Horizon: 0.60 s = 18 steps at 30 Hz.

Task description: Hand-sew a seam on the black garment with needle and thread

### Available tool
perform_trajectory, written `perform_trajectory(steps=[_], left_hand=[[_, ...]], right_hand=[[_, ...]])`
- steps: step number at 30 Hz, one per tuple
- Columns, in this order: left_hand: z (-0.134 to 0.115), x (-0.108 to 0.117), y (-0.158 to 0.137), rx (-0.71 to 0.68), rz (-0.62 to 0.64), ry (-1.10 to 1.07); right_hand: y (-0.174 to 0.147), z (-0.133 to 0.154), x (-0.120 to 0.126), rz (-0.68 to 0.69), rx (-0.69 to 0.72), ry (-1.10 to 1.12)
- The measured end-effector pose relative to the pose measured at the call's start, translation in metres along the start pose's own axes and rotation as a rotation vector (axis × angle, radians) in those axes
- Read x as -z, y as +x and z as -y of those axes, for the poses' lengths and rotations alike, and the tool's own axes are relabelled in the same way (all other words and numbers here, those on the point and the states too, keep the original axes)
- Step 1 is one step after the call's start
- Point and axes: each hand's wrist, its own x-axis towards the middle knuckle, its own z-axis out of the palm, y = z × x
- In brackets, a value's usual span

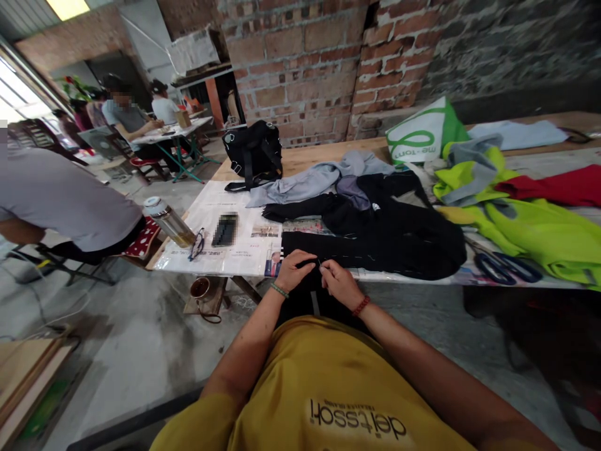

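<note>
Yellow shirt [328, 363] nearest; before white-stitched black cloth [366, 252] running left-to-right, my right hand [340, 285] pinches something thin [319, 263]; left hand's [293, 272] grip unclear.

A clear bottle [171, 224] stands on the counter [323, 152] left of the frame's centre, eyeglasses [198, 244] just beside it and a blurred-out phone [225, 230] near them. Above these sits a black bag [257, 150]; at upper right, a green-and-white tote bag [425, 136]. Below the bottle, a brown mug [200, 287] rests on a wooden stand [216, 299]. A grey-shirted person [70, 194] sits at far left, before a red spotted cushion [144, 240]. Brick wall [300, 69] fills the top centre.
</note>
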Motion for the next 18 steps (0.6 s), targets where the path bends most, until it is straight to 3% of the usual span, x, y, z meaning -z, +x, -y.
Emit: perform_trajectory(steps=[11,18], left_hand=[[-0.0002,0.0022,0.0008,0.016,0.051,-0.008],[-0.0009,0.0015,0.0004,0.039,0.006,0.009]], right_hand=[[-0.0012,-0.0019,-0.0016,0.007,-0.027,0.002],[-0.0019,-0.0027,-0.0014,0.011,-0.018,-0.011]])
